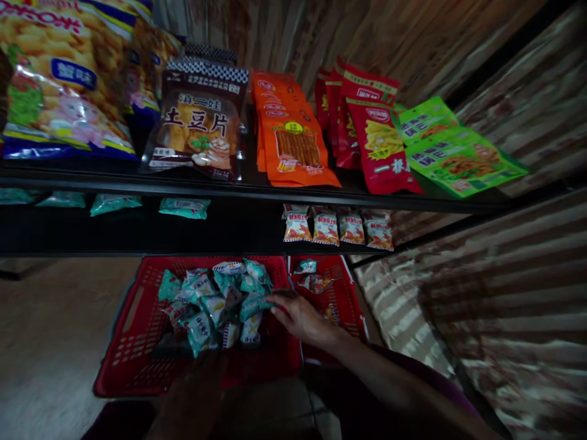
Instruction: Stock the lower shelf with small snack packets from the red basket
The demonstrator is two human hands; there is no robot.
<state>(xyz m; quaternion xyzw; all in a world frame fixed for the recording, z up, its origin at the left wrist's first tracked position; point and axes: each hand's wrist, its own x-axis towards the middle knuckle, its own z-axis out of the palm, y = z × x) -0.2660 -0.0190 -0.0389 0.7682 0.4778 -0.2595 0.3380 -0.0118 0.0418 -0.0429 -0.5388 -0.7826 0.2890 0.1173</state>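
Your right hand pinches the right end of a teal snack packet between thumb and fingers, on the right side of the heap in the large red basket. Your left hand is a dark shape by that basket's near edge; you cannot tell from this view whether its fingers are spread or pressed together.

The other small packets bunch at the middle and far side, so the basket's red floor shows along the left and to the near right. Your right wrist crosses the smaller red basket, set just beside the large one, their walls forming a ridge under your hand.

Beyond both far rims runs the front edge of the black lower shelf. On it, a bare stretch separates the teal packets at left from four white-and-red snack bags at right. The upper shelf overhangs this level, limiting your height there. Floor lies open at left; a rippled wall bounds the right.
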